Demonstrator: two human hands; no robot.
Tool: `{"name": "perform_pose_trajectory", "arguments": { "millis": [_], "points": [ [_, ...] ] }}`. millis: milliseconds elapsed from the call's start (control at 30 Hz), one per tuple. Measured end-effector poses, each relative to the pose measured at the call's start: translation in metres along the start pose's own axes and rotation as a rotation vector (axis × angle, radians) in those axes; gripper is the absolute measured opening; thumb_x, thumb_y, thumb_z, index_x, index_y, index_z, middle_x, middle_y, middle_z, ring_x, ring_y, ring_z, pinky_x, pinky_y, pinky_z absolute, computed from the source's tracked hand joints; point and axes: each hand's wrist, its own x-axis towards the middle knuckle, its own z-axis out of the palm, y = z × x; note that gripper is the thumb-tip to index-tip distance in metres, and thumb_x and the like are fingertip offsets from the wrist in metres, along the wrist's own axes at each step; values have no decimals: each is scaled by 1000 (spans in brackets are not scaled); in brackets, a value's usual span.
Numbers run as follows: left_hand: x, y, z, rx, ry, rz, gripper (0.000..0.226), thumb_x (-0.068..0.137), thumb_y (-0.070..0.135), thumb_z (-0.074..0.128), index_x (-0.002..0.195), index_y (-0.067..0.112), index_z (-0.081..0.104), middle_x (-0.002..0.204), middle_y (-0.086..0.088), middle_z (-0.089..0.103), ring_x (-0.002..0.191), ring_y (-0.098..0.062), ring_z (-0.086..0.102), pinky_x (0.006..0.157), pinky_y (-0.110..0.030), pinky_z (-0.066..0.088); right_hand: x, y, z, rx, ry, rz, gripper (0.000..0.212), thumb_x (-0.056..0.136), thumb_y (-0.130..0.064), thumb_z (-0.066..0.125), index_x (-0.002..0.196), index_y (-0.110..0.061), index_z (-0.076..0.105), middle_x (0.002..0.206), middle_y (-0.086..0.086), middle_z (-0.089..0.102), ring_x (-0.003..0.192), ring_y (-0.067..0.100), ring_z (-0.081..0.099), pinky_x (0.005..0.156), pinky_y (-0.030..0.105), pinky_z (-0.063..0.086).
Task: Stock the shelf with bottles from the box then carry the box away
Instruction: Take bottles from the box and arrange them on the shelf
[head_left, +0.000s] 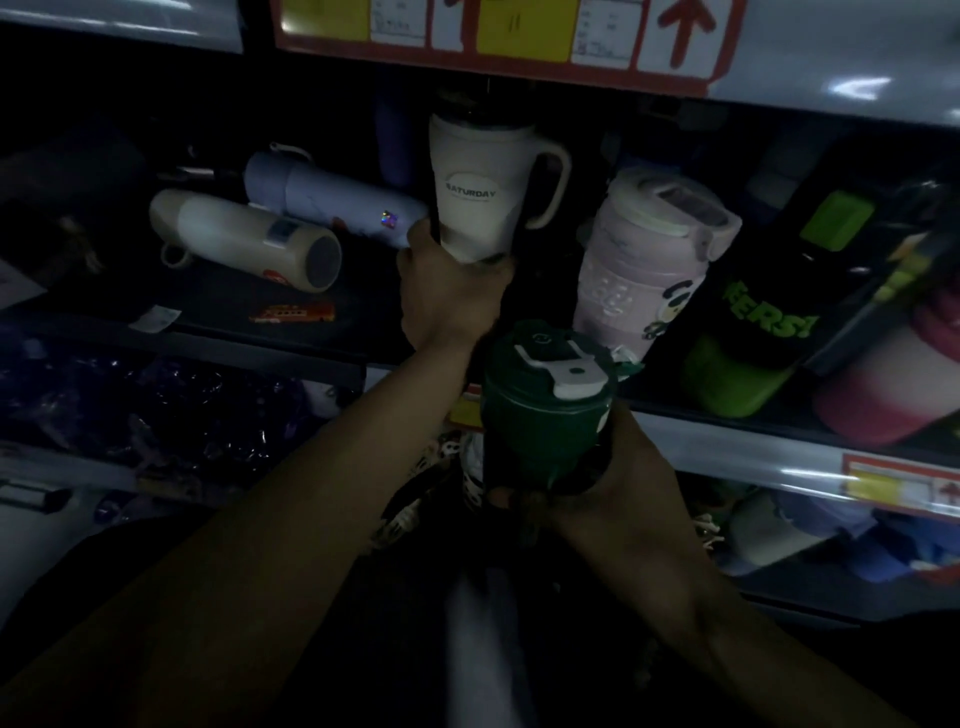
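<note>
Gripping a white tumbler (478, 192) at the shelf (727, 431), left hand (452, 296); right hand (623, 493) curled round a green bottle (545, 405).

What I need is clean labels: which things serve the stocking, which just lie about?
In the job: white Saturday tumbler, in the left hand; dark green bottle, in the right hand.
Just lying about: cream bottle, lavender bottle, lilac panda jug, price labels.
</note>
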Motion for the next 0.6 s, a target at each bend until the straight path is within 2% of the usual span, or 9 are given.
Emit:
{"name": "perform_pose_trajectory", "arguments": {
  "millis": [67,167,233,300,367,400,500,600],
  "points": [
    [-8,9,-13,-11,-45,-3,65,60,47,81,115,21,59,109,2,68,97,-19,68,87,-31,56,0,0,3,-2,22,6,74,51,-42,89,114,-41,50,93,-26,66,89,-28,55,72,-3,42],
    [-26,14,-37,-65,-87,47,61,77,26,87,130,13,59,108,4,63,98,-7,62,80,-15,47,-2,-1,7,45,41,-27,84,53,-39,99,121,-45,51,108,-40,64,100,-21,60,79,2,48],
    [-40,16,-54,-126,-99,91,49,81,20,85,123,16,61,99,13,62,89,7,61,77,-8,47,-2,-3,8,54,50,-49,87,54,-36,100,127,-40,53,109,-39,65,101,-19,61,80,3,49],
    [-51,17,-69,-172,-115,91,43,82,19,85,117,19,62,101,12,64,93,8,62,83,-10,49,0,-9,11,49,58,-58,89,53,-37,100,129,-38,53,110,-35,67,102,-18,61,82,3,49],
    [-59,18,-83,-178,-109,86,44,81,22,85,119,18,65,110,4,68,105,-4,65,92,-18,52,2,-13,13,35,83,-72,91,51,-42,100,129,-37,53,113,-31,67,104,-16,61,86,7,51],
    [-64,19,-89,-183,-109,100,42,82,23,84,120,17,66,111,4,69,106,-5,65,93,-19,52,3,-15,14,33,94,-81,91,50,-44,99,128,-36,53,113,-31,66,105,-15,61,86,7,51],
    [-77,19,-103,-256,-136,111,30,89,17,77,117,15,67,103,12,70,94,9,65,80,-8,49,7,-25,17,64,119,-102,88,52,-41,99,126,-37,53,110,-35,63,103,-17,59,82,1,47],
    [-85,15,-110,-322,-174,114,22,95,14,69,117,12,68,98,15,72,89,9,66,75,-7,48,16,-32,22,94,148,-126,84,55,-33,99,125,-34,52,112,-32,64,104,-13,61,86,10,52]
  ]
}}
